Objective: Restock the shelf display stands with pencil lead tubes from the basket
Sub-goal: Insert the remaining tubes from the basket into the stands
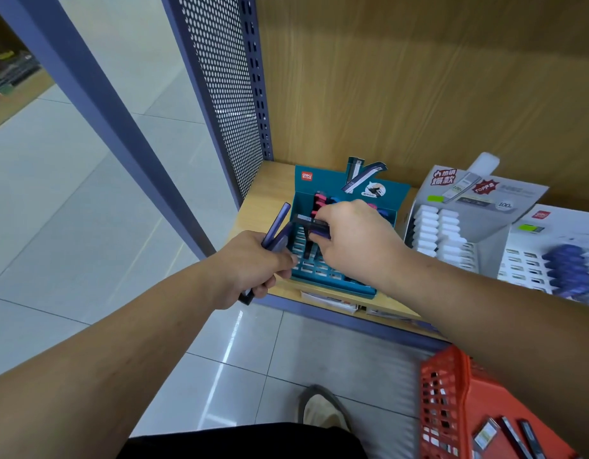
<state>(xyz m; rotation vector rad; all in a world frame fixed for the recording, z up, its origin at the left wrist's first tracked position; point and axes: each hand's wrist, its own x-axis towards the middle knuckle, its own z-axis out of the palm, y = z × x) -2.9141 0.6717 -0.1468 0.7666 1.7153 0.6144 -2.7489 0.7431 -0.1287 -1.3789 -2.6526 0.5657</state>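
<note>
A teal display stand [332,279] with rows of slots sits at the shelf's left end; pink and blue tubes fill its back rows. My left hand [253,263] grips a bundle of dark purple lead tubes [277,226] just left of the stand. My right hand [356,240] pinches one dark tube [311,223] held sideways over the stand's middle slots. An orange basket [452,392] at the lower right holds a few more dark tubes [514,435].
A grey display stand [478,207] with white tubes and a white stand [557,233] with blue tubes stand to the right. A perforated blue panel [226,94] closes the shelf's left side. My shoe [322,409] rests on the tiled floor.
</note>
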